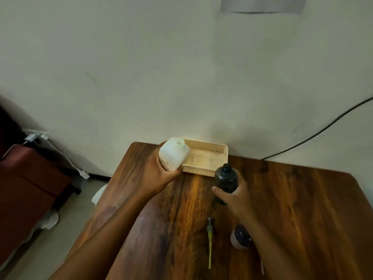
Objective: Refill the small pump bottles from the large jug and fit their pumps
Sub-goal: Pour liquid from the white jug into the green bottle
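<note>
**Both bottles lifted, pump lying on the desk**

Broadly, the wooden desk [292, 209] took up the lower half of my view, pushed against a pale wall [141, 67], with a black cable [314, 136] running down that wall on the right. To my left stood a dark red seat [26, 178] with white plugs and cords behind it.

At the back of the desk, against the wall, sat a cream plastic basket [210, 150], and I could see nothing lying inside it.

My left hand [161, 176] gripped the white jug [174, 153], fingers curled round its lower body, holding it tilted at the basket's left end with its open neck pointing up and away from me. Its cap was off.

My right hand [234, 197] was wrapped around the dark pump bottle [226, 178], holding it near the basket's front right corner, neck uppermost and without a pump.

Nearer to me, a second bottle [241, 237], white with a dark label, showed partly behind my right forearm; whether it stood or lay I could not tell.

Smallest was the pump [210, 239], lying flat on the desk between my forearms, its yellowish dip tube pointing towards me.
</note>
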A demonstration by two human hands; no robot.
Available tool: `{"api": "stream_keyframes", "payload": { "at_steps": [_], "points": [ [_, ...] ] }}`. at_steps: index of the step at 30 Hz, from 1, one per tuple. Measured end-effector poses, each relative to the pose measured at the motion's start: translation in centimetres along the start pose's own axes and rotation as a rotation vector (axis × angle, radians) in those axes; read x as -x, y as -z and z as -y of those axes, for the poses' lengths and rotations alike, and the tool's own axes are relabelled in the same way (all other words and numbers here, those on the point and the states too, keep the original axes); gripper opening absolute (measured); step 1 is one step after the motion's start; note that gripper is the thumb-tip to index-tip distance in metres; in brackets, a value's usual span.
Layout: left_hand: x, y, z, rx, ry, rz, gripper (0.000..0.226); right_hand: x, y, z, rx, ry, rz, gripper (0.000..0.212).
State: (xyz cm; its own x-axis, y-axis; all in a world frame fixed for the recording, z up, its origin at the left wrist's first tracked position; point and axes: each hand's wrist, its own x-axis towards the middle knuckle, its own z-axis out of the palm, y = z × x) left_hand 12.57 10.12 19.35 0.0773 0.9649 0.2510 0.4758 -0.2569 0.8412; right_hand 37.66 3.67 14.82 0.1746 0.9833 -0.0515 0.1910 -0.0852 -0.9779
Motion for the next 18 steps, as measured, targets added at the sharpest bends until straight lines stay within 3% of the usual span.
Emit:
{"api": "stream_keyframes", "payload": {
  "at_steps": [6, 18],
  "points": [
    [-3.9, 1.8, -7.2, -0.048, -0.191, 0.071, 0.081, -0.7, 3.5, 6.2, -0.027, 0.127, -0.037, 0.065],
    [-9.1, 2.3, -19.3, -0.218, -0.505, 0.086, 0.083, -1.8, 8.5, 16.9, 0.003, 0.321, -0.153, 0.06]
  ]
}}
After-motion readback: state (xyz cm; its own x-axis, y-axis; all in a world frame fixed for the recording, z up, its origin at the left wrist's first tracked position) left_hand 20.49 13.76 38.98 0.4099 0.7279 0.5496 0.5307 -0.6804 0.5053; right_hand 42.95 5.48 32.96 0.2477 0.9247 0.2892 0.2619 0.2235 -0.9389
